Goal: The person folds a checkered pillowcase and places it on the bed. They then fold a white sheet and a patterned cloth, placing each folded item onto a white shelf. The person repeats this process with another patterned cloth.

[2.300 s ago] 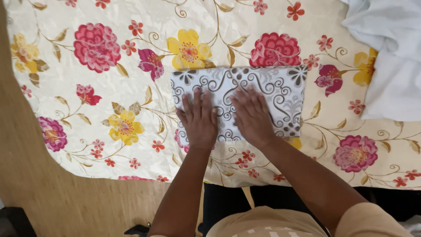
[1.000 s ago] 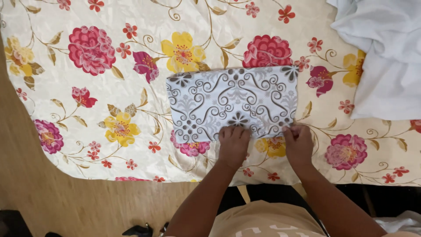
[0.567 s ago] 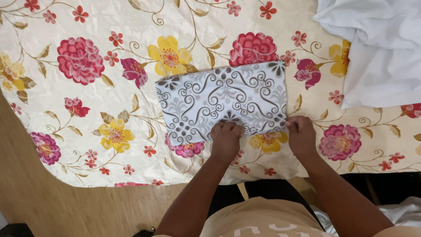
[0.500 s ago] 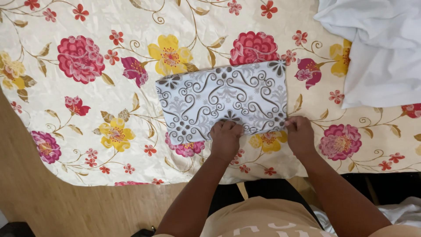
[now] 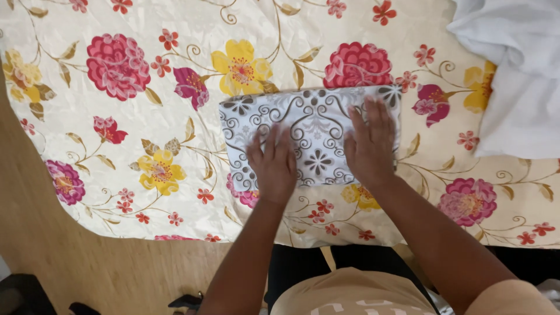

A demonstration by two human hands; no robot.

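A folded grey-and-white cloth with a dark scroll pattern [image 5: 312, 119] lies flat on a cream floral bedspread [image 5: 146, 111]. My left hand [image 5: 273, 164] rests palm down on the cloth's near left part, fingers spread. My right hand [image 5: 370, 143] presses flat on the cloth's right side, fingers pointing away from me. Neither hand grips anything.
A rumpled white sheet [image 5: 516, 70] lies at the far right on the bedspread. The bedspread's edge hangs over a wooden floor [image 5: 76, 256] to the left and near me. Dark objects [image 5: 23, 294] sit on the floor at bottom left.
Both hands have moved from the cloth's near edge up onto its surface and now lie flat on it. The cloth stays folded in the same place.
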